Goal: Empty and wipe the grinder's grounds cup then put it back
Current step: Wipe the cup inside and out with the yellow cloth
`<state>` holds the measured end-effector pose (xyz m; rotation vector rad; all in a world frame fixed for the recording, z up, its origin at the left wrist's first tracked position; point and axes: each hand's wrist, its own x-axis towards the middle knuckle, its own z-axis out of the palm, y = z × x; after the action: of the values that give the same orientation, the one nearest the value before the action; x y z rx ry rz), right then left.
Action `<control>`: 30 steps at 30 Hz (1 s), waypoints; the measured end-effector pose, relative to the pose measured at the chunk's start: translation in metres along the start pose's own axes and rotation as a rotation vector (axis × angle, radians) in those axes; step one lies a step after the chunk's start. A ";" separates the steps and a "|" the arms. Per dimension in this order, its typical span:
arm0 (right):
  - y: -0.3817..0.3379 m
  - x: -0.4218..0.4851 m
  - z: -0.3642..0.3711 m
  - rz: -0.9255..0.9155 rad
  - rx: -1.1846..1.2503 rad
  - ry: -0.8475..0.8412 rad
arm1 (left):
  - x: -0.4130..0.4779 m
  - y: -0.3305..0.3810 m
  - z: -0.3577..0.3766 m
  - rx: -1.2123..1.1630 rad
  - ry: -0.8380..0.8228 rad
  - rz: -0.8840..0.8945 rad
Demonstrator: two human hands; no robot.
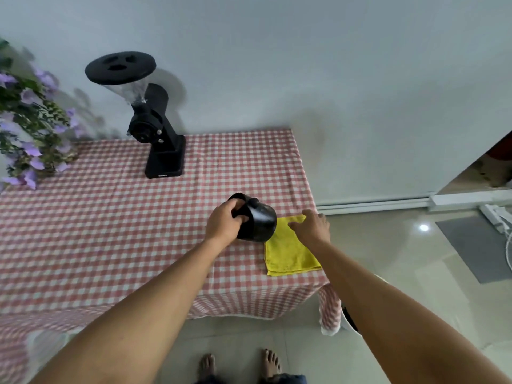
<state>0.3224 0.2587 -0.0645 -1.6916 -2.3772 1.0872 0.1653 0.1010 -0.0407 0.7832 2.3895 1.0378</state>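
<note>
Standing at the bench's far edge, the grinder [155, 126] waits with its base bare. The left hand [224, 221] grips the tilted black grounds cup [256, 223] near the right edge; the right hand [311, 227], fingers spread and empty, reaches the yellow cloth [288, 253]. Bunching the cloth should let it reach inside the cup.

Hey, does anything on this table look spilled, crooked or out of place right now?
No spill shows. The grounds cup is off the grinder, held tilted on its side in the left hand. The yellow cloth lies at the tablecloth's right edge, under the right hand.
</note>
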 end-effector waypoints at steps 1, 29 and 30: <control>0.006 -0.002 0.003 0.047 -0.025 -0.005 | 0.001 -0.004 -0.001 -0.009 0.000 -0.006; -0.051 -0.048 0.036 -0.082 0.394 0.285 | 0.009 -0.018 -0.041 -0.219 -0.117 -0.079; -0.058 -0.051 0.035 -0.122 0.404 0.294 | 0.009 -0.018 -0.042 -0.220 -0.108 -0.084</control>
<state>0.2811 0.1882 -0.0411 -1.4323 -1.9004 1.1145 0.1291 0.0752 -0.0290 0.6384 2.1538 1.1692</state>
